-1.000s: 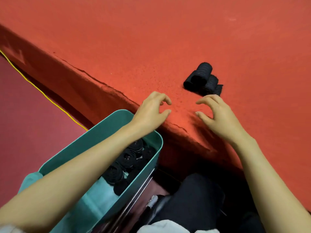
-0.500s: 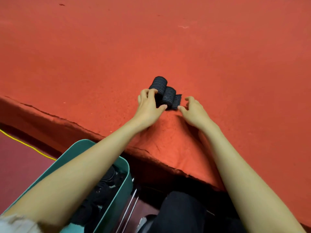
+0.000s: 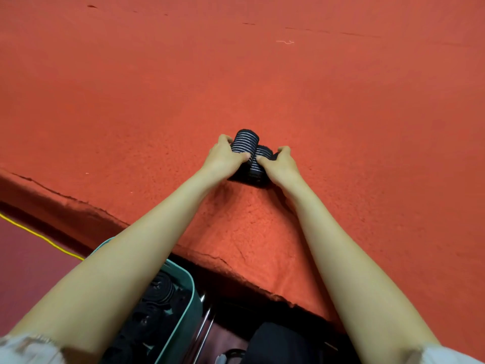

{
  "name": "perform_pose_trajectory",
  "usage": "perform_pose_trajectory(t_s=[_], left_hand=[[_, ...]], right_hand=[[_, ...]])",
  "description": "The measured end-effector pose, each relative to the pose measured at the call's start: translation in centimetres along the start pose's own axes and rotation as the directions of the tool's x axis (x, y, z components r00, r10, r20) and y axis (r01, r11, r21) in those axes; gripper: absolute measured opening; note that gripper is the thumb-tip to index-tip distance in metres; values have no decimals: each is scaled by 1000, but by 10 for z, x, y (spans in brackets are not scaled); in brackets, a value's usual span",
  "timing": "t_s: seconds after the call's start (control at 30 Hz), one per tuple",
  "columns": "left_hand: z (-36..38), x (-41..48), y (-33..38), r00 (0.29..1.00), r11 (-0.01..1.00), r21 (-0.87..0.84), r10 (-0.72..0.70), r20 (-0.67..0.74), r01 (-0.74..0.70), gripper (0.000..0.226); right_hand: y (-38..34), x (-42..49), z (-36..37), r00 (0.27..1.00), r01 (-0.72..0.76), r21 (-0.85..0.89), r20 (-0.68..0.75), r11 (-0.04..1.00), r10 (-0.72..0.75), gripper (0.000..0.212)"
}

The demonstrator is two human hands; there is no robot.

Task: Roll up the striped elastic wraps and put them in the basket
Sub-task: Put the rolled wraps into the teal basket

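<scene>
A small heap of rolled black wraps with thin white stripes lies on the red cloth-covered table. My left hand grips the heap from its left side, thumb across the front of the top roll. From the right, my right hand grips the lower rolls, with fingers curled over them. The teal basket stands below the table edge at the lower left, with several rolled wraps inside; my left forearm covers most of it.
The table's front edge runs diagonally from left to lower right. A metal chair frame and dark clothing show beneath it. A yellow line crosses the dark red floor at left.
Both hands reached forward from the table edge to the heap of rolls and have closed around it from either side. The view has tilted toward the table.
</scene>
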State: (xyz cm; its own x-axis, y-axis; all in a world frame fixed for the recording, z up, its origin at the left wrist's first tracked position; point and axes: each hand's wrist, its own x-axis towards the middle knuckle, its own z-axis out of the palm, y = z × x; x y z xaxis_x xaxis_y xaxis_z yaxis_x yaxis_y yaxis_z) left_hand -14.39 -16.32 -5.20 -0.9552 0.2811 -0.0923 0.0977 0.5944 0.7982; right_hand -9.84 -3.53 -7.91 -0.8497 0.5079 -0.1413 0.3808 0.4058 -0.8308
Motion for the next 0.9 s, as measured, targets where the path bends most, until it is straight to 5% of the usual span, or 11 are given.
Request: perform_pose_trajectory(t_s=[0.23,0.47,0.63,0.9], left_hand=[[-8,-12,-2,997,997,-43,68,22,-67,67],[-6,-71,-6,976,971,-125,211,51,-203,68],[0,-121,-23,937,923,-240,333,108,-300,59],[10,-148,-47,929,895,-351,341,145,-274,57]], right_hand=[[9,-11,2,994,86,218,-79,972,-70,81],[16,-59,-18,919,378,117,-166,919,-357,69],[38,-104,-39,903,430,201,-95,880,-419,75],[78,-139,-65,889,420,271,72,866,-453,64]])
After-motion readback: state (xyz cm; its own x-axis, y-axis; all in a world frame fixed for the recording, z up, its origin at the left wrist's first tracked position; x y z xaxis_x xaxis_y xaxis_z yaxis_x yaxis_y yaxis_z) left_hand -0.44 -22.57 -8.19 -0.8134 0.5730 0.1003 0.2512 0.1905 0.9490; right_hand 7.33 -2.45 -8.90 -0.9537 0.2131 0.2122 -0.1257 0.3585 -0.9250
